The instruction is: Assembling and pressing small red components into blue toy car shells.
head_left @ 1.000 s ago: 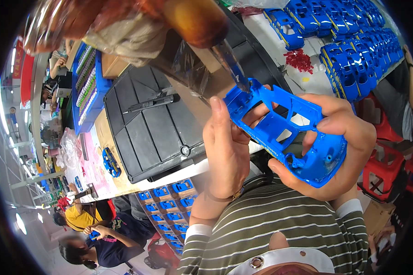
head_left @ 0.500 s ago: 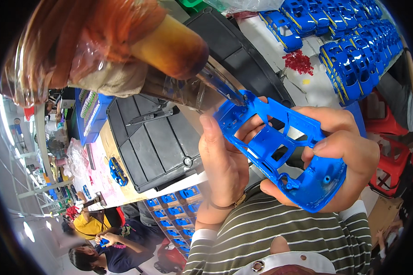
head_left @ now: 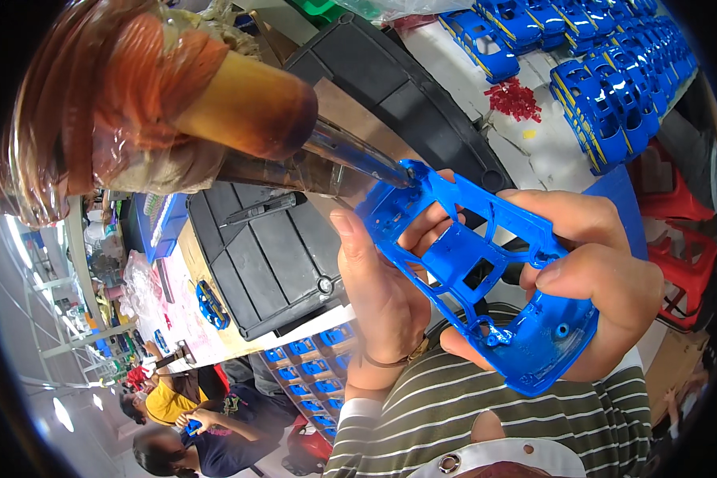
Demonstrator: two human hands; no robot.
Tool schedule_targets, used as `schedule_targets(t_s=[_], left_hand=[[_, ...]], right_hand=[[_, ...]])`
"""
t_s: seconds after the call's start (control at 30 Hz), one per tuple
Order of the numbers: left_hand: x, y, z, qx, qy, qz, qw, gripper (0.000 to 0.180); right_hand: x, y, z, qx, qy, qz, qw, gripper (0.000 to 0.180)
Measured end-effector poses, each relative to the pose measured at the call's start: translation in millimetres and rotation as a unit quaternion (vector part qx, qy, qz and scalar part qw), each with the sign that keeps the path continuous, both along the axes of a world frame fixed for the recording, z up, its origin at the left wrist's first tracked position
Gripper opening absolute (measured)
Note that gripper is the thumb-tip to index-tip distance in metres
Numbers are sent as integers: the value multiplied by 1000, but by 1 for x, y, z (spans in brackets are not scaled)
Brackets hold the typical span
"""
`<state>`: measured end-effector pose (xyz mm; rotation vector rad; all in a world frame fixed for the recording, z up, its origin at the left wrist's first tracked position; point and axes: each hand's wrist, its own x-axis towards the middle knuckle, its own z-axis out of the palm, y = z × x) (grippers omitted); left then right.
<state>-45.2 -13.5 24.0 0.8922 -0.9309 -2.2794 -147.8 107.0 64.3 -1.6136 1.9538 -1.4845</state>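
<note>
Between my hands is a blue plastic toy car body (head_left: pixel 462 255), tilted, its hollow inner side with window openings facing up. My right hand (head_left: pixel 605 271) grips its near right end, thumb bent over the edge. Around the far left end is my left hand (head_left: pixel 386 299), thumb upright beside it and fingertips showing underneath through the openings. A metal rod (head_left: pixel 358 151) meets the inside of that far end; it comes out of an amber, dark-tipped sleeve (head_left: pixel 247 103) bound in orange-brown wrapping and clear film. Exactly what the rod tip touches is too small to tell.
Black plastic panels (head_left: pixel 267 255) cover the bench, with a black pen-like tool (head_left: pixel 267 207) on one. Rows of blue car bodies (head_left: pixel 613 103) stand at upper right beside small red pieces (head_left: pixel 514 99). Red stools (head_left: pixel 681 263) stand at right. Co-workers (head_left: pixel 207 422) sit at lower left.
In the picture the wrapped sleeve and rod have shifted left and slightly down, and the view has turned a little. The car body stays in both hands, its near end slightly lower.
</note>
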Motion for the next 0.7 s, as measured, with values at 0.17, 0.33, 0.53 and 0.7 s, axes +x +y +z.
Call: schedule_targets(t_s=[0.17, 0.33, 0.53, 0.7], left_hand=[[2, -3, -6, 5, 79, -1, 997, 72], [-3, -2, -1, -53, 26, -4, 998, 72], [0, -4, -4, 48, 127, 1, 991, 70], [0, -4, -4, 28, 116, -11, 993, 69]], right_hand=[[3, -3, -4, -26, -11, -7, 1000, 66], [5, -2, -4, -34, -21, -20, 999, 63], [5, -3, -5, -40, -3, -23, 999, 62], [7, -4, -7, -52, -17, -39, 998, 62]])
